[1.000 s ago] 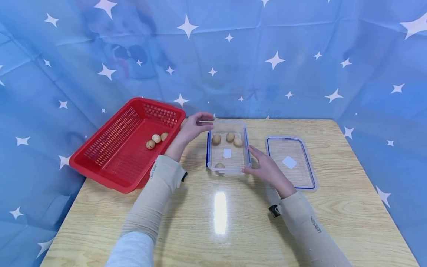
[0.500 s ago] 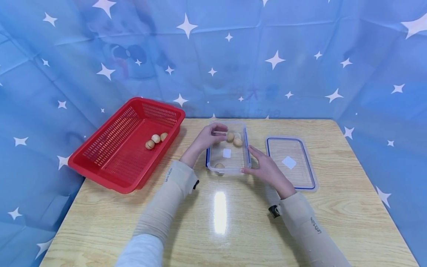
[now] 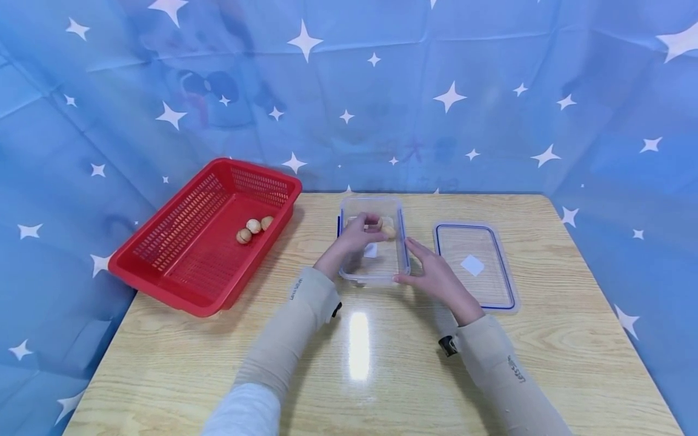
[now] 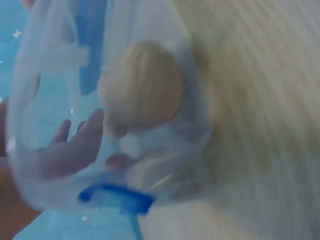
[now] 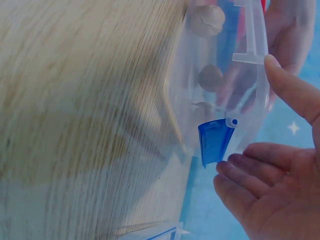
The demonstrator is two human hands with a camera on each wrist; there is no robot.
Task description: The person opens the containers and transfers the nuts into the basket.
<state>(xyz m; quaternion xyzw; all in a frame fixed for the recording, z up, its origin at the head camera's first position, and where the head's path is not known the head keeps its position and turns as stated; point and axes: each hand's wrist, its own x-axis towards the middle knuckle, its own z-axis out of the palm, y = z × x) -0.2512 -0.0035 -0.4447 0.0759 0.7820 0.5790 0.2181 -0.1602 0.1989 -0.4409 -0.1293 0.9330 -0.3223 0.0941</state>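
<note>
Just beside left hand [image 3: 360, 234], walnut [image 3: 389, 232]

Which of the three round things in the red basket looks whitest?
The middle round thing in the red basket: it's pale cream, while the two beside it look browner.

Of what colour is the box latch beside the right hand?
Blue; this latch shows best in the right wrist view.

The box [image 3: 384, 261] lies open above, its walls [image 3: 405, 236] barring the sides.
</note>
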